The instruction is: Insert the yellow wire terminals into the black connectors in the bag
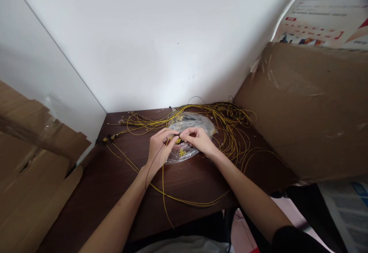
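My left hand (pixel 160 147) is closed in a pinch around thin wires near a small dark connector (pixel 178 135). From it hang a yellow wire (pixel 163 180) and a dark wire (pixel 152 163), running down toward the front edge. My right hand (pixel 199 140) meets it fingertip to fingertip, pinching at the connector; what exactly lies between its fingers is too small to make out. Beneath both hands a clear plastic bag (pixel 189 154) lies on the table, with small yellow connector pieces (pixel 182 152) in or on it.
A tangled bundle of yellow and black wires (pixel 230 115) spreads along the back of the dark brown table (pixel 123 211). At left are wires ending in black and yellow connectors (pixel 105 140). Cardboard (pixel 310 111) walls the right side, more cardboard (pixel 37 149) the left, and a white panel (pixel 161 46) the back.
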